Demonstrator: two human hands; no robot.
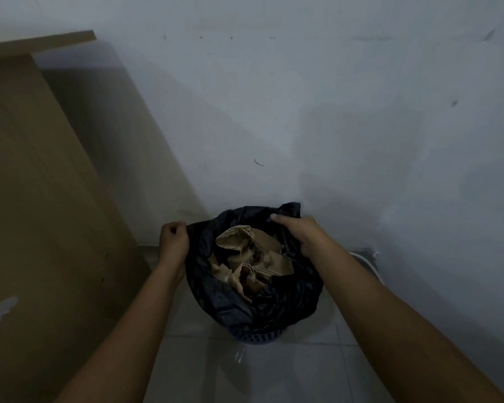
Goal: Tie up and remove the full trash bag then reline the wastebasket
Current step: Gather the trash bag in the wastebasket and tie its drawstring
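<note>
1. A dark, crinkled plastic trash bag [277, 303] sits in a blue perforated plastic wastebasket [259, 336], of which only a strip of the lower wall shows below the bag.
2. The bag's mouth is open, and torn pieces of brown corrugated cardboard [245, 257] fill it to the top.
3. The left hand [173, 238] is clenched on the bag's rim at its left edge.
4. The right hand [298, 232] grips the bag's rim at the far right, with a flap of plastic standing up just behind the fingers.
5. The wastebasket stands on a pale tiled floor [274, 373], close to a grey-white, scuffed wall [303, 112].
6. A tan wooden panel of furniture [41, 213] rises to the left of the basket, near the left forearm.
</note>
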